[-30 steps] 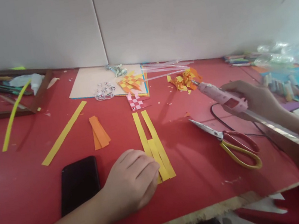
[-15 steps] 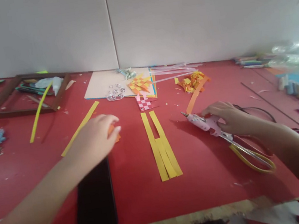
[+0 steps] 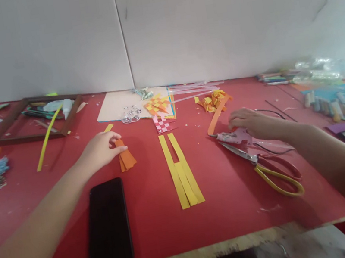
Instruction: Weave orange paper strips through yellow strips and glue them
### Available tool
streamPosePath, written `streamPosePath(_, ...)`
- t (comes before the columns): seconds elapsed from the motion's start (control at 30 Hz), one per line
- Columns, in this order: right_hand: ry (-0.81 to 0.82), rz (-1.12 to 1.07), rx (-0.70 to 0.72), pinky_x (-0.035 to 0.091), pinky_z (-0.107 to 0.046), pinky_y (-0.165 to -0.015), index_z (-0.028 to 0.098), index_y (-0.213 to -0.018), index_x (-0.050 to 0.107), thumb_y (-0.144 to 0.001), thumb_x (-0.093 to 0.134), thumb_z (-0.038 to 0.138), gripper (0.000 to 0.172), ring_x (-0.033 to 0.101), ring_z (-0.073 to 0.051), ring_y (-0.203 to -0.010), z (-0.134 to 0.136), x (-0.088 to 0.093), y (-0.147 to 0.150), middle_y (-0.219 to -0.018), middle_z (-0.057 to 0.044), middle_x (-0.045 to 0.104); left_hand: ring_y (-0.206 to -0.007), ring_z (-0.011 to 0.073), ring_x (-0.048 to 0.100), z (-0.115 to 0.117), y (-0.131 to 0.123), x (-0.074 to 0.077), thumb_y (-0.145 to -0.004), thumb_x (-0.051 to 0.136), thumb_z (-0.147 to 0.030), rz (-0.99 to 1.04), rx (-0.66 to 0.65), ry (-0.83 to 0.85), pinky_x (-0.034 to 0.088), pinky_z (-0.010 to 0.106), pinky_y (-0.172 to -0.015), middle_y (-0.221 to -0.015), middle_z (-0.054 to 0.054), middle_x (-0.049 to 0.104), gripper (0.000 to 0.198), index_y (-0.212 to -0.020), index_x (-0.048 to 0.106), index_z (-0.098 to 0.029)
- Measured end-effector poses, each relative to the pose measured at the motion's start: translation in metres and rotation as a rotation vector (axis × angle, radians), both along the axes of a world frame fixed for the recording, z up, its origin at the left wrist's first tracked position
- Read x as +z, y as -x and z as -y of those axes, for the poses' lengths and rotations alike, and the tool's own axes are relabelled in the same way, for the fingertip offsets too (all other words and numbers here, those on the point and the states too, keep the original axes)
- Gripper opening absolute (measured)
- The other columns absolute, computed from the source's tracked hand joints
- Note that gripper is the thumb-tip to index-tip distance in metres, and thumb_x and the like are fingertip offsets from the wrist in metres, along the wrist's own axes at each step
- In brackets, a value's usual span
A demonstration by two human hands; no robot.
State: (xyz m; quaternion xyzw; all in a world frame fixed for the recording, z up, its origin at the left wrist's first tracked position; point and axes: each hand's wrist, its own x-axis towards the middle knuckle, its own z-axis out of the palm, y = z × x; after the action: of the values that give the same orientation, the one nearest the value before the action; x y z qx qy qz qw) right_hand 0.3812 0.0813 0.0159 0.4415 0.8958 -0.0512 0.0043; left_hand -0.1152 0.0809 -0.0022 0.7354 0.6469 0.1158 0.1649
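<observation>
My left hand (image 3: 103, 148) is closed, pinching the top of a small bunch of orange paper strips (image 3: 127, 159) between thumb and fingers. The lower ends fan out over the red table. My right hand (image 3: 250, 121) curls over a pink glue gun (image 3: 231, 137), whose nozzle points left; the palm side is hidden. Just below the gun lie scissors (image 3: 276, 175) with yellow and red handles, blades slightly apart. Between my hands several yellow paper strips (image 3: 181, 175) lie side by side, joined near the lower end.
A black phone (image 3: 107, 226) lies near the front edge. Farther back are a pink checkered paper fish (image 3: 161, 124), an orange-yellow woven piece (image 3: 157, 104), paper scraps (image 3: 215, 100) and a brown frame (image 3: 26, 138). Chalk-like sticks (image 3: 335, 105) sit at right.
The orange strips have come into fuller view in my left hand. My right hand and the glue gun have shifted back, and the scissors show more fully. The camera view has tilted slightly.
</observation>
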Motion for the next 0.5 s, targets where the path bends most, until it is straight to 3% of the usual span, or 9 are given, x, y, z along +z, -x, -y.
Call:
streamPosePath(0.1,-0.001,-0.027,-0.031,0.042,-0.046,-0.099,0.021,-0.104,0.069,-0.057,0.039,-0.006,0.063,0.052,-0.027,-0.123,0.001,-0.004,-0.006,-0.124,-0.013,0.062,-0.081,0.0225,0.066,0.000,0.003,-0.001,-0.075,0.066,-0.046,0.019,0.015,0.000,0.051,0.032,-0.073,-0.096,0.008,0.069,0.038,-0.103,0.064,-0.020)
streamPosePath(0.17,0.017,-0.052,-0.045,0.042,-0.045,-0.101,0.022,-0.112,0.067,-0.057,0.037,-0.006,0.069,0.053,-0.025,-0.124,0.002,-0.007,-0.008,-0.130,-0.011,0.060,-0.080,0.0222,0.067,0.000,0.004,-0.001,-0.076,0.065,-0.045,0.034,0.031,0.005,0.051,0.032,-0.073,-0.096,0.007,0.070,0.036,-0.103,0.064,-0.021)
streamPosePath(0.33,0.057,-0.083,-0.082,0.049,-0.040,-0.090,0.023,-0.102,0.069,-0.060,0.038,-0.004,0.059,0.064,-0.024,-0.106,-0.001,-0.014,-0.010,-0.116,-0.009,0.069,-0.084,0.0226,0.068,0.000,0.005,0.001,-0.079,0.060,-0.044,0.069,0.057,0.043,0.051,0.033,-0.076,-0.091,0.006,0.073,0.029,-0.098,0.064,-0.022)
streamPosePath(0.5,0.052,-0.107,-0.162,0.052,-0.036,-0.079,0.021,-0.096,0.066,-0.064,0.040,-0.001,0.048,0.067,-0.023,-0.092,-0.005,-0.015,-0.016,-0.104,-0.009,0.072,-0.091,0.0232,0.068,-0.001,0.007,0.002,-0.082,0.056,-0.040,0.061,0.033,0.050,0.051,0.032,-0.079,-0.100,0.006,0.073,0.024,-0.095,0.064,-0.023)
